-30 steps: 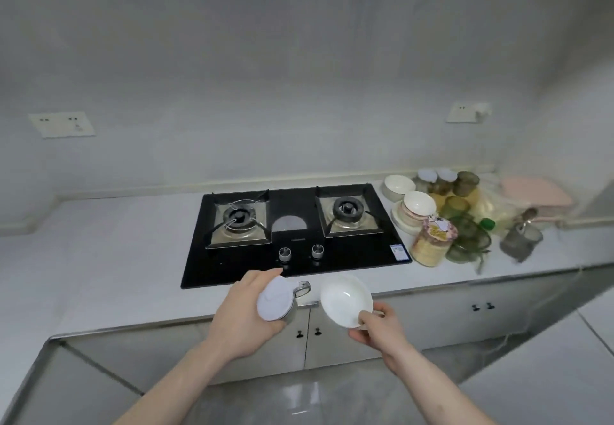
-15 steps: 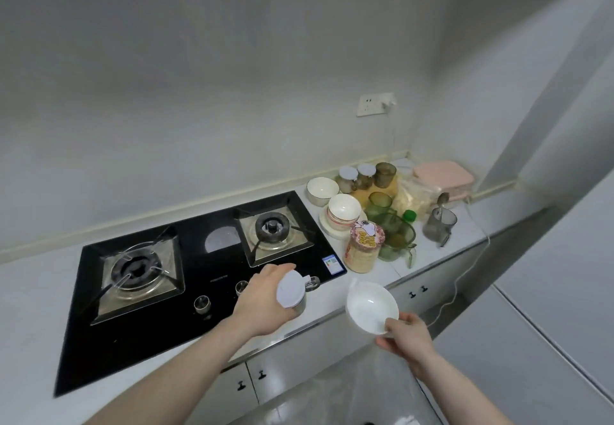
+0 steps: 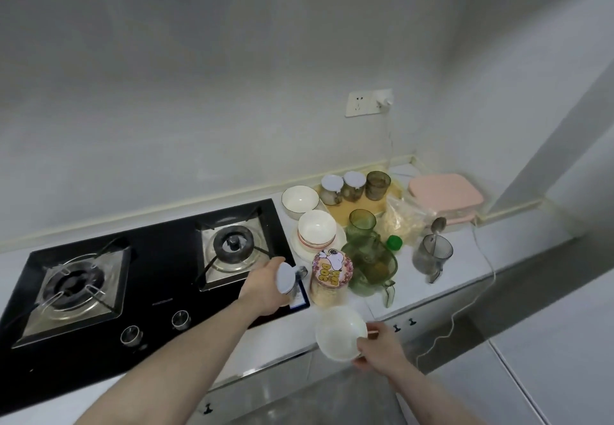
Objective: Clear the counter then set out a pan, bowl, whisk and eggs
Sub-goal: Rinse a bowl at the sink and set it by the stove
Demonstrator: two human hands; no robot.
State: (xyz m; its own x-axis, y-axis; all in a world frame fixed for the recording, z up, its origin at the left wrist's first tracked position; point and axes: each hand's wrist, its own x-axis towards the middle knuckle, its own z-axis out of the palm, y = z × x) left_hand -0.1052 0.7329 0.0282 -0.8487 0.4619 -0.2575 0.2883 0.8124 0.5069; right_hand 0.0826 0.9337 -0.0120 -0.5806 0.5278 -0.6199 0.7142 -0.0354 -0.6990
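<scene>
My left hand (image 3: 265, 286) grips a small glass jar with a white lid (image 3: 286, 277), held over the right front corner of the black gas hob (image 3: 159, 258). My right hand (image 3: 378, 351) holds a white bowl (image 3: 340, 331) by its rim, just above the counter's front edge (image 3: 285, 341). More white bowls stand at the back: one alone (image 3: 300, 199) and a stack on a plate (image 3: 316, 229). No pan, whisk or eggs are in view.
Right of the hob the counter is crowded: a printed paper tub (image 3: 330, 275), green glass jugs and cup (image 3: 370, 260), lidded jars (image 3: 344, 187), a grey measuring cup (image 3: 432, 253), a bag of food (image 3: 403, 216), a pink lidded box (image 3: 445, 197). A white cable (image 3: 478, 295) hangs over the edge.
The view has swung right and closer to the cluttered end of the counter. Both hands have moved right, the jar now beside the paper tub and the bowl over the counter's edge.
</scene>
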